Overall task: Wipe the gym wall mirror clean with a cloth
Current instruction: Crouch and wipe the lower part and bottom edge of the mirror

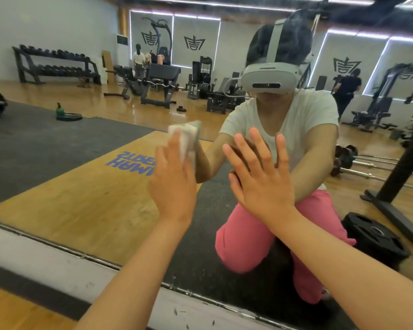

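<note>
Currently mid-wipe: the person kneels close to the mirror [81,167], low section near its bottom edge. Left hand [172,186] presses the folded white cloth [185,141] against the glass. The fingers that show are extended and flat on it, and the thumb is hidden behind the cloth, so a pinch can't be ruled out. A flat hand likely spreads pressure across the pad rather than one fingertip. Right hand [260,184] is empty, palm toward the glass, fingers straight and splayed, just beside the cloth hand. It reads as a brace to steady the kneeling lean, though bare skin risks fresh prints there. Faint haze shows high on the glass, so the upper area probably remains to be done. Next stroke likely needs that bracing palm shifted and its patch re-wiped.
</note>
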A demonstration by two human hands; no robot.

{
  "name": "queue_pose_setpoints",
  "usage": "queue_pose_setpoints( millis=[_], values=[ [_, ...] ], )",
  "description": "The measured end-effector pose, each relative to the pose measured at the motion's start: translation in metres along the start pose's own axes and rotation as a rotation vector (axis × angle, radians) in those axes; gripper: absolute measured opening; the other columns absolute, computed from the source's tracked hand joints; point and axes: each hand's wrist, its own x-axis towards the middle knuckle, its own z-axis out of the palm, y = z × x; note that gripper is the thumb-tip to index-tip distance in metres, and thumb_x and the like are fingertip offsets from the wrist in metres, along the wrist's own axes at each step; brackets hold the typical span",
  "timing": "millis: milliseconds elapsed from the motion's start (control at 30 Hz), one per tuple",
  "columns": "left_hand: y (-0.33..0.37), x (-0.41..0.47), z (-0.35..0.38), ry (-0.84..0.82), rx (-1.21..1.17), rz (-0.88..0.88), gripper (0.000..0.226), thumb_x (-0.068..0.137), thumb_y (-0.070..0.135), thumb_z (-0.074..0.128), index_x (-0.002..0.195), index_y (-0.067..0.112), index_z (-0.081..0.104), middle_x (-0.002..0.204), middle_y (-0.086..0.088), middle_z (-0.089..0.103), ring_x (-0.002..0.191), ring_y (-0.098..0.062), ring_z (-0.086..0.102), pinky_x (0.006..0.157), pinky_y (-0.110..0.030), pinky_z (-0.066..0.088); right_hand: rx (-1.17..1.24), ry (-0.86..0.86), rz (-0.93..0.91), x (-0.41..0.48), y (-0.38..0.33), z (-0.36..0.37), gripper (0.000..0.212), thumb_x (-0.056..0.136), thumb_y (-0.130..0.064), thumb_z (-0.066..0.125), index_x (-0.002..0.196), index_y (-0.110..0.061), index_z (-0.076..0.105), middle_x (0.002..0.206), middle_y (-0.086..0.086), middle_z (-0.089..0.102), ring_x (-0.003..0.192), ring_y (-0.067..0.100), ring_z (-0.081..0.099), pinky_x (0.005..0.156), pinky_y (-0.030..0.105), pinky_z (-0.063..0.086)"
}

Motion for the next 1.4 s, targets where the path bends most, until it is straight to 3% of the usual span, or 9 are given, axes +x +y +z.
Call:
queue_pose_setpoints(
  millis=[67, 200, 467, 700, 833, 1033, 1200, 1300, 1400],
  values=[
    [-0.003, -0.004, 0.001, -0.071, 0.011, 0.161, 0.042, 0.096, 0.035, 0.035, 0.138, 0.032, 0.032, 0.099, -0.013, 0.057, 0.066, -0.035, 0.058, 0.042, -0.044, 0.047, 0.001, 0.000, 0.000, -0.001, 0.000, 0.000, 0.051, 0.099, -0.029, 0.043, 0.148, -0.016, 0.037, 0.154, 0.008, 0.028, 0.144, 0.032, 0.023, 0.118, 0.059, 0.008],
    [-0.028, 0.011, -0.006, -0.048, 0.030, 0.290, 0.042, 0.095, 0.026, 0.041, 0.136, 0.033, 0.036, 0.088, -0.011, 0.054, 0.054, -0.032, 0.052, 0.037, -0.035, 0.041, 0.007, 0.018, 0.003, 0.000, 0.000, 0.001, 0.053, 0.098, -0.028, 0.045, 0.148, -0.016, 0.035, 0.153, 0.008, 0.028, 0.143, 0.031, 0.023, 0.118, 0.059, 0.008],
    [-0.051, 0.013, -0.015, -0.102, 0.070, 0.317, 0.044, 0.093, 0.027, 0.036, 0.136, 0.033, 0.036, 0.085, -0.010, 0.048, 0.053, -0.028, 0.046, 0.041, -0.032, 0.035, -0.006, 0.023, 0.005, 0.001, -0.001, -0.001, 0.052, 0.096, -0.027, 0.048, 0.146, -0.015, 0.041, 0.152, 0.010, 0.039, 0.143, 0.032, 0.025, 0.117, 0.059, 0.009],
    [-0.061, 0.019, -0.021, -0.136, 0.074, 0.393, 0.043, 0.092, 0.026, 0.037, 0.135, 0.028, 0.039, 0.083, -0.011, 0.049, 0.049, -0.026, 0.044, 0.041, -0.022, 0.023, -0.012, 0.016, 0.007, 0.001, -0.001, 0.001, 0.053, 0.097, -0.028, 0.045, 0.148, -0.016, 0.034, 0.153, 0.008, 0.029, 0.143, 0.032, 0.023, 0.118, 0.059, 0.005],
    [-0.056, 0.014, -0.021, -0.127, 0.052, 0.337, 0.042, 0.093, 0.023, 0.040, 0.134, 0.030, 0.039, 0.085, -0.010, 0.049, 0.054, -0.019, 0.038, 0.045, -0.018, 0.016, -0.005, 0.003, 0.017, 0.002, -0.002, 0.000, 0.052, 0.097, -0.028, 0.046, 0.147, -0.015, 0.039, 0.153, 0.009, 0.037, 0.143, 0.032, 0.025, 0.117, 0.060, 0.010],
    [-0.056, 0.016, -0.024, -0.165, 0.072, 0.325, 0.040, 0.094, 0.033, 0.033, 0.133, 0.032, 0.037, 0.087, -0.011, 0.050, 0.053, -0.024, 0.043, 0.044, -0.021, 0.020, 0.000, -0.013, 0.020, 0.003, -0.002, -0.005, 0.052, 0.096, -0.028, 0.048, 0.145, -0.015, 0.041, 0.151, 0.010, 0.042, 0.143, 0.031, 0.026, 0.116, 0.060, 0.013],
    [-0.060, 0.017, -0.027, -0.182, 0.097, 0.374, 0.048, 0.094, 0.013, 0.055, 0.135, 0.029, 0.037, 0.086, -0.012, 0.050, 0.053, -0.024, 0.043, 0.041, -0.023, 0.025, 0.048, -0.046, 0.073, 0.005, -0.006, -0.013, 0.051, 0.094, -0.024, 0.051, 0.143, -0.016, 0.044, 0.153, 0.008, 0.031, 0.144, 0.031, 0.023, 0.118, 0.060, 0.010],
    [-0.066, 0.017, -0.027, -0.188, 0.142, 0.404, 0.042, 0.093, 0.021, 0.043, 0.134, 0.028, 0.039, 0.086, -0.009, 0.051, 0.054, -0.017, 0.034, 0.038, -0.020, 0.020, 0.223, -0.040, 0.059, 0.010, -0.024, -0.023, 0.043, 0.083, -0.014, 0.060, 0.126, -0.016, 0.065, 0.142, 0.011, 0.051, 0.141, 0.033, 0.032, 0.117, 0.058, 0.016],
    [-0.076, 0.019, -0.021, -0.194, 0.125, 0.408, 0.046, 0.090, 0.025, 0.041, 0.135, 0.029, 0.040, 0.090, -0.010, 0.053, 0.057, -0.025, 0.047, 0.036, -0.032, 0.036, 0.304, 0.007, -0.014, 0.026, -0.046, -0.018, 0.045, 0.083, -0.009, 0.057, 0.126, -0.015, 0.065, 0.134, 0.004, 0.060, 0.136, 0.023, 0.044, 0.120, 0.048, 0.018]
  ],
)
